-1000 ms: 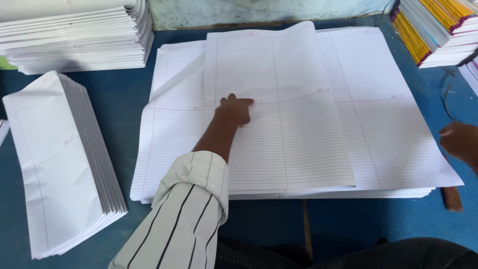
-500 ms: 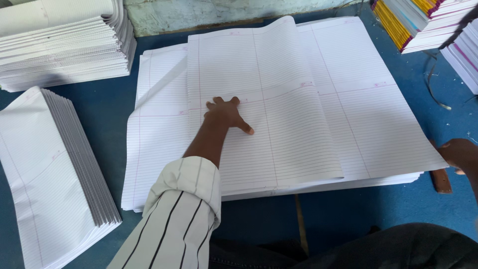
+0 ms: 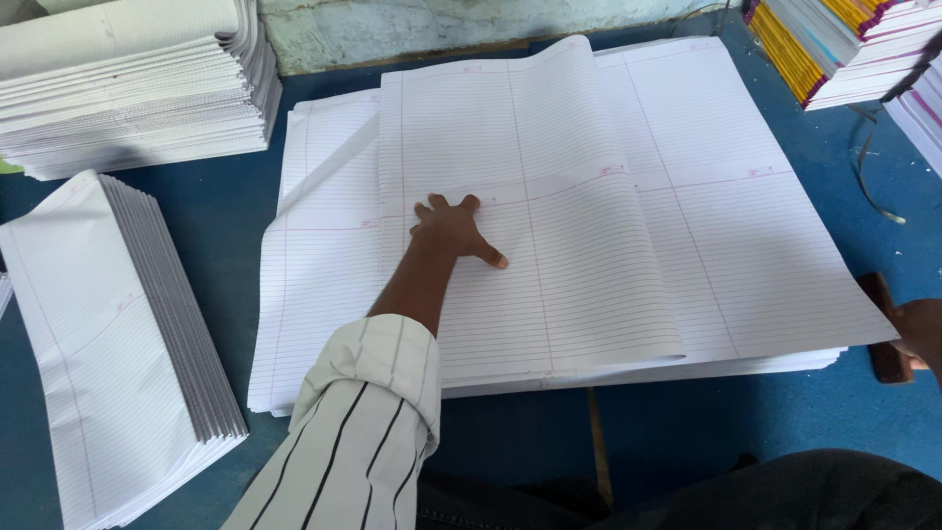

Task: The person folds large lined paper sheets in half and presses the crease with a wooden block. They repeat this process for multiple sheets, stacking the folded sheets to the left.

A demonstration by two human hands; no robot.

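The left hand (image 3: pixel 453 231) presses flat and open on the folded ruled sheet (image 3: pixel 530 206); the right hand (image 3: pixel 922 329) grips a brown tool (image 3: pixel 886 339) beside the stack.

We see white paper sheets (image 3: pixel 549 226) ruled with fine grey lines and pink margins, a blue table (image 3: pixel 706 432), and a white sleeve (image 3: pixel 358 432) with black stripes.

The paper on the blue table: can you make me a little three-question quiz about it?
1. True or false: the left hand lies flat on the folded-over sheet.
2. The folded stack lies on which side of the big lined pile? A) left B) right
3. What colour is the table?

Key: 1 true. 2 A. 3 blue.
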